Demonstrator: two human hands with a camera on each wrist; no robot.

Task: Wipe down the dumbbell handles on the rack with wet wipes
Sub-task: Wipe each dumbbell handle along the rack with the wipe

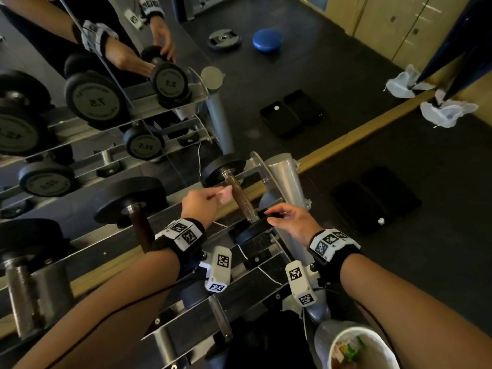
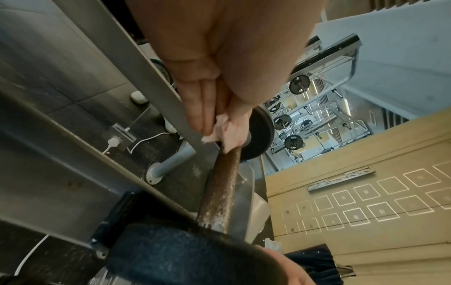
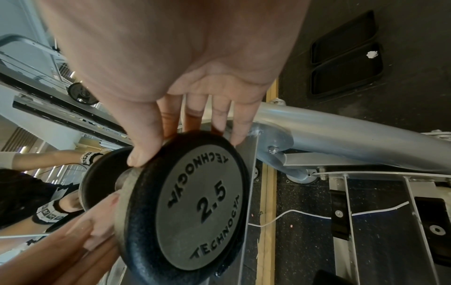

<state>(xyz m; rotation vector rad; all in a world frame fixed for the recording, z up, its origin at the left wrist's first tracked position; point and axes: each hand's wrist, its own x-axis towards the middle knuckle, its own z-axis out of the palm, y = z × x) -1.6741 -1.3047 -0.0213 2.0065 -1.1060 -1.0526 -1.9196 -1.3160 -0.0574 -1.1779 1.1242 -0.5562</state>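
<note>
Left fingers (image 2: 200, 108) pinching the wet wipe (image 1: 225, 193) on the handle (image 1: 243, 201), right fingers (image 3: 219, 113) gripping its near head (image 3: 195, 202), I should stroke nearward firmly.

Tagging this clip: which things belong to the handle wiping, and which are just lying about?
In the job: black 2.5 dumbbell with rusty brown handle, right hand gripping its near end; white wet wipe pinched by left hand; silver metal rack.
Lying about: white cup of colourful scraps; black floor mats; crumpled white cloths.
</note>
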